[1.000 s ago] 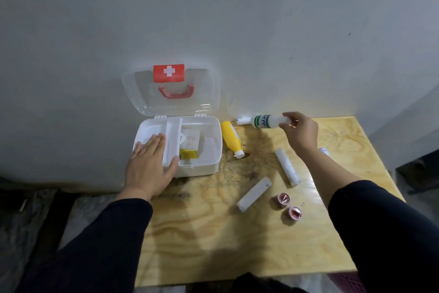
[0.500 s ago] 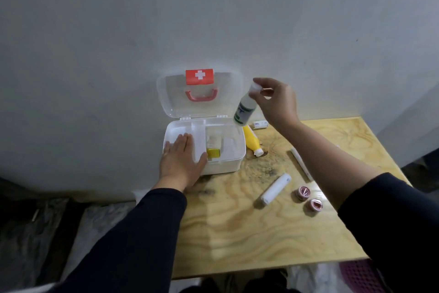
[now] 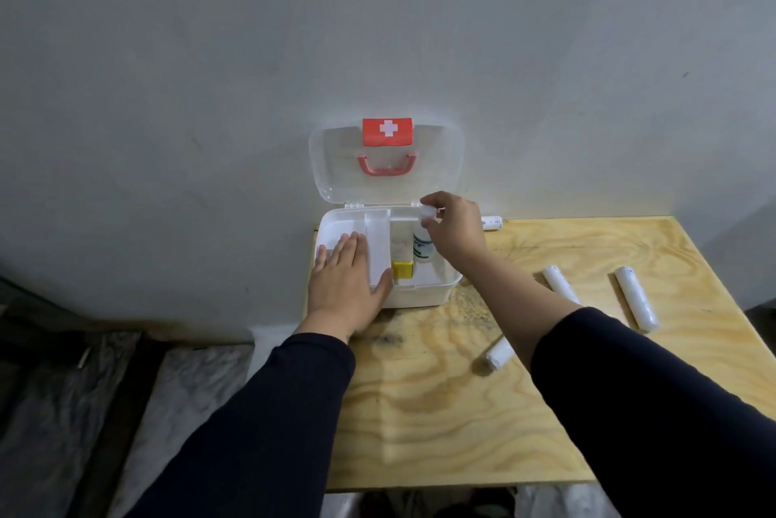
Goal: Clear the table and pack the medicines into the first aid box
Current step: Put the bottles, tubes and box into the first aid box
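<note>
Head view: right hand [image 3: 455,233], grip pinching the bottle [image 3: 422,249], has lowered it into the box [image 3: 424,295]; left hand [image 3: 346,286] stays spread flat.

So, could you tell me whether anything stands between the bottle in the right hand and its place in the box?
Nothing visible does. The right hand holds the bottle upright by its cap, already down inside the right part of the open box, beside the yellow pack. The left hand rests on the left part, clear of it.
</note>
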Demonstrator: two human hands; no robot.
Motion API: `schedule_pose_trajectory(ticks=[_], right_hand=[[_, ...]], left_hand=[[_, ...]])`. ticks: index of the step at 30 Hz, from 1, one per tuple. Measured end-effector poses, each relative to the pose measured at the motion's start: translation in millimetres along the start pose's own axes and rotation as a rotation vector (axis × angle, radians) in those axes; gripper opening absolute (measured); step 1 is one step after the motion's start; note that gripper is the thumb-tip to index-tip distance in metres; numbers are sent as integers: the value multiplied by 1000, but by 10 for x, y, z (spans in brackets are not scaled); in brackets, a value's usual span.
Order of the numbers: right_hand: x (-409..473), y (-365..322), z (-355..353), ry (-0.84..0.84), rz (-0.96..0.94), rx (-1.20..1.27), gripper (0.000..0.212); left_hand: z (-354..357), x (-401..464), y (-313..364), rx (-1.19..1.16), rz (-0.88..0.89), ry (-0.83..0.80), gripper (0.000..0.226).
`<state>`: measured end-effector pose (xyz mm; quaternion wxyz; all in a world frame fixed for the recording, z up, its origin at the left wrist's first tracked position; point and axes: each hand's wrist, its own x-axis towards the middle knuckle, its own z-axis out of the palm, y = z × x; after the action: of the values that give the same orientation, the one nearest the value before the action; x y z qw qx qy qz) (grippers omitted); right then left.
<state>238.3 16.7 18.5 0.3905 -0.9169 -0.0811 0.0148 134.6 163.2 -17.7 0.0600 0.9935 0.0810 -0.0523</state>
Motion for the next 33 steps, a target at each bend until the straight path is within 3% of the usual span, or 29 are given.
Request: schedule_pose_trajectory(ticks=[8, 12, 16, 23, 33], right_hand=[[42, -10, -82, -56, -22, -6, 40], [27, 67, -272, 87, -22, 46, 29], [-36, 407, -354, 125, 119, 11, 29], [-308, 857, -182, -9, 348, -47, 47], [-359, 844, -91, 229, 381, 139, 33]], left_hand=[[2, 4, -20, -3, 2, 0, 76], [3, 6, -14, -11, -5, -1, 76], [33, 10, -17, -10, -15, -8, 75], [47, 12, -11, -21, -17, 5, 74], [61, 17, -26, -1, -16, 4, 75]])
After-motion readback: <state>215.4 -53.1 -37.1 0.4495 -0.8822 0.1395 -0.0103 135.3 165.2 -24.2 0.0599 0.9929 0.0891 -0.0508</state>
